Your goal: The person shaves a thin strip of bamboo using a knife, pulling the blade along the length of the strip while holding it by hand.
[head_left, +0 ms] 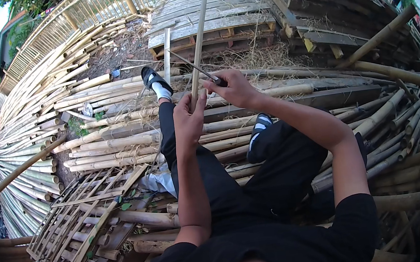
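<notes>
You are sitting on a bed of pale, round bamboo poles (131, 140), wearing black trousers, with your left leg stretched forward and ending in a white sock and black sandal (156, 82).

Your left hand (189, 116) is wrapping around a long, thin, pale bamboo strip (199, 37), fingers curled together and closed on its lower end, the thumb pressing against the side. The strip is rising steeply from that hand, up and slightly to the right, running out of the picture at the top edge, in front of the grey weathered wooden pallet (210, 11).

Your right hand (233, 88) is closing in a fist around the dark handle of a slim metal-bladed knife (192, 65), just to the right of the strip and slightly higher than the left hand. The blade is pointing up and to the left, crossing the strip just above your left hand; whether the edge is biting into the strip or only lying against it, you cannot tell here.

To your lower left a woven bamboo lattice panel (81, 217) is lying flat on the poles, near your left elbow. A slanting thick bamboo pole (380, 34) is leaning at the upper right, well apart from both hands.
</notes>
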Available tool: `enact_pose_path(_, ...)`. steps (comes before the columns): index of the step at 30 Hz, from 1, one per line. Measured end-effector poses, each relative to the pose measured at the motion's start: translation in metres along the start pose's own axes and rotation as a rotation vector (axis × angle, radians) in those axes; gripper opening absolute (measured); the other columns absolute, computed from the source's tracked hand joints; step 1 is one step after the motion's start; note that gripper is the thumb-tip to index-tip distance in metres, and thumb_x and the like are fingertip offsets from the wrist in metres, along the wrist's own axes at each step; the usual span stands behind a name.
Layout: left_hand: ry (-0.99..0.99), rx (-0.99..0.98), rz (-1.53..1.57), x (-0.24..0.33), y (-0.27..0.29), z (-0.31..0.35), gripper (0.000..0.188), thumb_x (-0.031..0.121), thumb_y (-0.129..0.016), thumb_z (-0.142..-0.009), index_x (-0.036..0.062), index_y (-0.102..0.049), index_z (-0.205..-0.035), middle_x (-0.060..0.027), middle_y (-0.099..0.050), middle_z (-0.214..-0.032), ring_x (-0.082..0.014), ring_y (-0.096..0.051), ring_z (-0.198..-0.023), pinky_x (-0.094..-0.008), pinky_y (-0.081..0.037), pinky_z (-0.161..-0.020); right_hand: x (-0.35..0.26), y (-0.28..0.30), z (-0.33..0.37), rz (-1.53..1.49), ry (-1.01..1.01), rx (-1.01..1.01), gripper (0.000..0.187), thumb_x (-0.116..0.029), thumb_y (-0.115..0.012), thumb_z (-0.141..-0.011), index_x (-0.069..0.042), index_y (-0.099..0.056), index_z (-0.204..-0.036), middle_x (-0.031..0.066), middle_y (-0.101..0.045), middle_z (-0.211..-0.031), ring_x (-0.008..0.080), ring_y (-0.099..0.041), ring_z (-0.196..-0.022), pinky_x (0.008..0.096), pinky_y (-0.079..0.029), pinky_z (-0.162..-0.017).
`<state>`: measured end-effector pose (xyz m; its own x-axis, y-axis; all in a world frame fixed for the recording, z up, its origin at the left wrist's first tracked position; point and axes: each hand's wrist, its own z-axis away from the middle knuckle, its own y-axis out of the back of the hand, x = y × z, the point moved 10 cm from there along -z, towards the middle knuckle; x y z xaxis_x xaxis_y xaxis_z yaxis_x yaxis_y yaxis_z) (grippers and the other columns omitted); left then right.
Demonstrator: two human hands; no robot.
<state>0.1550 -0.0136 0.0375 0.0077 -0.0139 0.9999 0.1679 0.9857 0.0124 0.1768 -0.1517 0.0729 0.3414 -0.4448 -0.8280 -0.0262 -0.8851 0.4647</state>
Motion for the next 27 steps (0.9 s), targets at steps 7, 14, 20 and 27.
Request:
enact_pose_path(7,-0.085,0.036,-0.053,-0.007,0.005,0.000,0.025,0.022,-0.065,-0.089,-0.0019,-0.062,-0.090,0.0039,-0.052,-0.067,-0.0021,-0.040,-0.059,-0.0211,-0.032,-0.051,0.006,-0.011,0.002,0.353,-0.076,-0.175,0.033,-0.029,-0.064,-0.082,0.002,-0.064,-0.071,0.0201,-0.061,-0.068,0.0408,-0.058,-0.072,0.0473,-0.044,-0.067)
enact_pose_path(14,0.006,0.011,-0.009,-0.016,-0.001,0.001,0.028,0.023,-0.060,-0.092,-0.0020,-0.058,-0.105,0.0019,-0.053,-0.069,-0.0021,-0.042,-0.057,-0.0203,-0.032,-0.050,0.035,-0.012,0.003,0.522,-0.198,-0.166,0.042,-0.035,-0.060,-0.084,0.004,-0.063,-0.070,0.0234,-0.060,-0.069,0.0406,-0.060,-0.071,0.0482,-0.046,-0.067)
enact_pose_path(20,0.123,-0.083,0.209,-0.029,-0.002,0.002,0.024,0.023,-0.045,-0.100,0.0018,-0.057,-0.105,0.0056,-0.043,-0.063,-0.0005,-0.032,-0.049,-0.0186,-0.024,-0.041,0.045,-0.019,0.008,0.502,-0.361,-0.238,0.038,-0.032,-0.060,-0.081,0.005,-0.064,-0.075,0.0263,-0.064,-0.082,0.0407,-0.063,-0.083,0.0466,-0.050,-0.077)
enact_pose_path(27,0.140,-0.083,0.202,-0.037,-0.004,-0.001,0.025,0.024,-0.043,-0.101,0.0028,-0.056,-0.097,0.0065,-0.039,-0.061,-0.0003,-0.030,-0.046,-0.0184,-0.022,-0.039,0.053,-0.028,0.006,0.491,-0.341,-0.270,0.027,-0.019,-0.056,-0.073,0.006,-0.064,-0.077,0.0285,-0.063,-0.082,0.0418,-0.063,-0.082,0.0465,-0.050,-0.078)
